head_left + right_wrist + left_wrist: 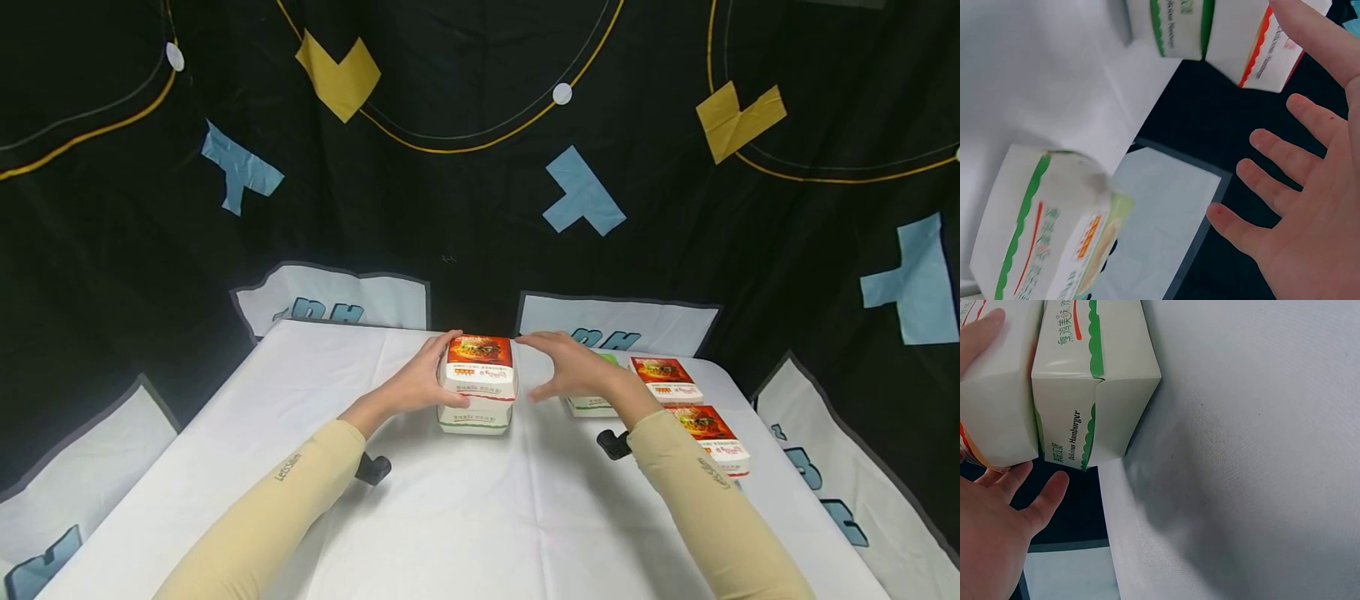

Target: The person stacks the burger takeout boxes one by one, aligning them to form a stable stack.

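Note:
A red-topped hamburger box (480,367) sits on a green-trimmed hamburger box (475,420) near the table's far edge. My left hand (418,379) is on the left side of the upper box, its thumb across the front and its fingers round the side toward the back. In the left wrist view, that thumb lies on the upper box, beside the green-trimmed box (1069,419). To the right of the stack my right hand (567,367) is held apart from it, thumb and fingers spread. The right wrist view shows this hand (1310,187) with nothing in it.
Another green-trimmed box (592,407) stands behind my right hand. Farther right are a red-topped box (663,375) and a nearer red-topped box (708,429), partly hidden by my right arm. A white cloth covers the table (442,517); a black curtain (465,225) hangs behind.

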